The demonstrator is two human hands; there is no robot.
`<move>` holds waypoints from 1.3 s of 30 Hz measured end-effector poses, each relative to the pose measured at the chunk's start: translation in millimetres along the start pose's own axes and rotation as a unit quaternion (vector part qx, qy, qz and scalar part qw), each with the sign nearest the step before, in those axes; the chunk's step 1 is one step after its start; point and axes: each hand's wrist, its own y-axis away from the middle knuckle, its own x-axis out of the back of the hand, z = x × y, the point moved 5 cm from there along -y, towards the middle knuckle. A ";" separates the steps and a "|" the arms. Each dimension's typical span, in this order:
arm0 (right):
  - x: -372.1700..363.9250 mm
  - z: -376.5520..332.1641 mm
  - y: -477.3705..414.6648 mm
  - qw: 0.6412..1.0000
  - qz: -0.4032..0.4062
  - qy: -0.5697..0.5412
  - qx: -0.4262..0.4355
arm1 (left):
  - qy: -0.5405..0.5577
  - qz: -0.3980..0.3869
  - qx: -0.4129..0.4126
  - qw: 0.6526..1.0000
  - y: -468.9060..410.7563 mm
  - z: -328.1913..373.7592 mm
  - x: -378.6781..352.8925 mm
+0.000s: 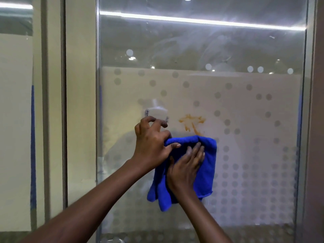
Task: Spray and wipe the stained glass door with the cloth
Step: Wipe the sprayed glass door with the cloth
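Frosted dots covered the glass door (245,120); its orange stain (192,122) sat just above our cloth (206,165). Our left hand (152,144) pinched the cloth's top edge, our right hand (185,165) pressed it flat, fingers spread, ready to wipe upward.

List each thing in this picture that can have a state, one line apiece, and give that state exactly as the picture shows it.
glass door: shut in its frame, smeared near the top.
orange stain: on the glass, not yet wiped off.
blue cloth: bunched, pressed against the glass just below the stain.
left hand: pinching the cloth's top edge.
right hand: flat on the cloth, fingers spread.
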 end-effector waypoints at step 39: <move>-28.6 -130.3 -85.1 0.956 -0.018 0.207 0.209 | -0.006 0.003 -0.091 0.996 34.4 -136.7 8.4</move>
